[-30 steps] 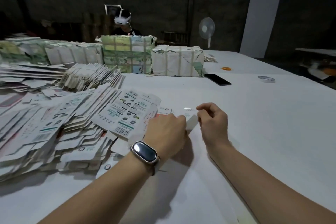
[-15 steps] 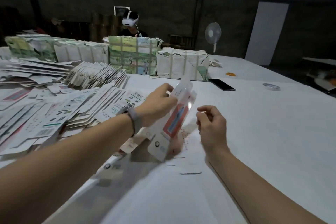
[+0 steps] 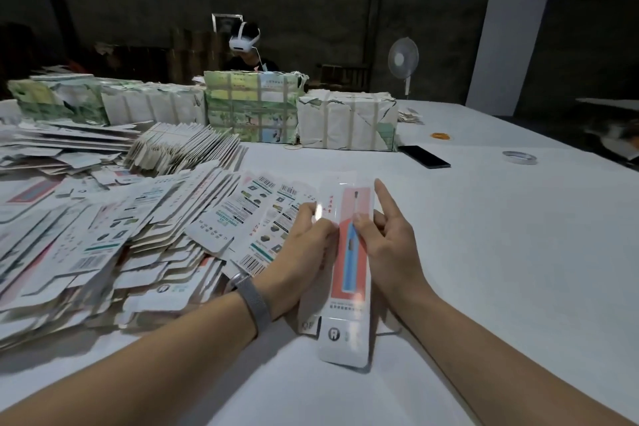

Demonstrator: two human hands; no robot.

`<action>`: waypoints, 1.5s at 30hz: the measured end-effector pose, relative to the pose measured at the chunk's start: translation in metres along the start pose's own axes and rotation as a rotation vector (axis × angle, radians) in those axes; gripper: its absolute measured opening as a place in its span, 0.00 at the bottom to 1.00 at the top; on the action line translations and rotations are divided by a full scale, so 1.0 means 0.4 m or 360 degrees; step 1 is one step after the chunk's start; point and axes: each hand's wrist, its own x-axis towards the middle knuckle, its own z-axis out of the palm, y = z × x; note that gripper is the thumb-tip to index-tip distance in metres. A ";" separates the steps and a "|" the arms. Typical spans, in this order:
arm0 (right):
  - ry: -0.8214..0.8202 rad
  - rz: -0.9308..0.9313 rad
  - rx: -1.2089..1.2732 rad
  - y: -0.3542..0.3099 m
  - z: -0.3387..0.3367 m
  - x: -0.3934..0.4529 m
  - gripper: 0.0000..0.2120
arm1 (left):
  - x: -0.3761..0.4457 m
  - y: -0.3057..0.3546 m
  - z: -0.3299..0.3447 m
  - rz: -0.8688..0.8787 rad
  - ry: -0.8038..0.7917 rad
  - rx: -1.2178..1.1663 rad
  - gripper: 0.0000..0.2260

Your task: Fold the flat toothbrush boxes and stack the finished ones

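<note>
A long white toothbrush box [image 3: 349,273] with a red panel and a blue brush picture lies lengthwise in front of me, held just above the white table [image 3: 501,252]. My left hand [image 3: 304,252] grips its left edge, fingers curled around the side. My right hand [image 3: 390,239] holds the right edge, thumb pressed on the red panel and index finger pointing up. A big heap of flat printed boxes [image 3: 103,245] lies to the left, touching my left wrist.
Wrapped paper bundles [image 3: 345,121] stand in a row at the back, with a person in a white headset behind them. A black phone [image 3: 423,156], a tape roll [image 3: 519,157] and an orange ring [image 3: 441,136] lie far right. A fan [image 3: 403,62] stands beyond.
My left hand lifted a flat box from the heap, swung it upright, then brought it down lengthwise. My right hand, idle before, now holds its right edge.
</note>
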 end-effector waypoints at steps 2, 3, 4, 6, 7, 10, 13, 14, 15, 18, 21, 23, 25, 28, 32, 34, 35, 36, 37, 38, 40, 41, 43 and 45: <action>-0.0004 -0.0015 0.0037 -0.001 0.004 -0.001 0.26 | -0.007 0.001 0.002 0.0004 -0.0005 -0.0083 0.06; -0.0006 -0.0015 0.0055 -0.002 0.004 -0.001 0.25 | -0.010 0.002 0.003 -0.0005 -0.0035 -0.0125 0.09; -0.0007 -0.0009 0.0072 -0.002 0.004 -0.001 0.24 | -0.014 0.004 0.004 -0.0013 -0.0061 -0.0156 0.11; -0.0021 0.0002 0.0088 -0.004 0.005 -0.002 0.24 | -0.017 0.006 0.006 0.0016 -0.0061 -0.0155 0.12; -0.0039 0.0002 0.0087 -0.007 0.006 -0.004 0.24 | -0.018 0.006 0.008 0.0037 -0.0043 -0.0136 0.13; -0.0133 -0.0001 0.0085 -0.017 0.013 -0.009 0.25 | -0.019 0.005 0.012 0.0082 -0.0032 -0.0107 0.14; -0.0222 0.0021 0.0215 -0.019 0.017 -0.014 0.24 | -0.019 -0.002 0.011 0.0130 -0.0089 -0.0068 0.16; -0.0240 0.0026 0.0264 -0.017 0.016 -0.014 0.23 | -0.018 -0.004 0.011 0.0155 -0.0110 -0.0050 0.16; -0.0254 0.0038 0.0302 -0.015 0.015 -0.013 0.23 | -0.016 -0.007 0.011 0.0173 -0.0122 -0.0027 0.16; -0.0281 0.0071 0.0346 -0.016 0.015 -0.012 0.22 | -0.013 -0.014 0.010 0.0206 -0.0131 0.0018 0.16; -0.0297 0.0083 0.0385 -0.015 0.015 -0.014 0.21 | -0.012 -0.021 0.008 0.0216 -0.0147 0.0017 0.17; -0.0309 0.0105 0.0443 -0.015 0.016 -0.016 0.21 | -0.016 -0.025 0.010 0.0227 -0.0166 0.0007 0.21; -0.0334 0.0134 0.0483 -0.015 0.021 -0.017 0.22 | -0.018 -0.032 0.014 0.0225 -0.0168 -0.0062 0.21; -0.0357 0.0163 0.0476 -0.020 0.029 -0.019 0.23 | -0.019 -0.033 0.020 0.0181 -0.0189 -0.0142 0.19; -0.0277 0.0148 0.0467 -0.022 0.027 -0.023 0.20 | -0.015 -0.032 0.016 0.0171 -0.0176 -0.0020 0.17; -0.0227 0.0149 0.0439 -0.024 0.020 -0.023 0.15 | -0.017 -0.030 0.017 0.0183 -0.0181 0.0063 0.17; -0.0202 0.0161 0.0428 -0.025 0.016 -0.022 0.14 | -0.020 -0.028 0.018 0.0192 -0.0179 0.0098 0.18; -0.0176 0.0173 0.0425 -0.027 0.012 -0.022 0.14 | -0.025 -0.024 0.019 0.0196 -0.0181 0.0128 0.19; -0.0155 0.0183 0.0432 -0.028 0.009 -0.022 0.14 | -0.029 -0.020 0.020 0.0193 -0.0189 0.0152 0.19; -0.0141 0.0190 0.0438 -0.029 0.008 -0.022 0.13 | -0.034 -0.016 0.022 0.0189 -0.0197 0.0170 0.20; -0.0136 0.0185 0.0423 -0.030 0.007 -0.024 0.12 | -0.038 -0.008 0.024 0.0185 -0.0190 0.0190 0.20; -0.0139 0.0176 0.0410 -0.030 0.007 -0.026 0.13 | -0.037 -0.007 0.022 0.0179 -0.0172 0.0194 0.20; -0.0161 0.0172 0.0394 -0.030 0.006 -0.026 0.14 | -0.031 -0.008 0.015 0.0160 -0.0121 0.0191 0.17; -0.0196 0.0181 0.0386 -0.029 0.005 -0.025 0.13 | -0.030 -0.010 0.008 0.0144 -0.0088 0.0141 0.12</action>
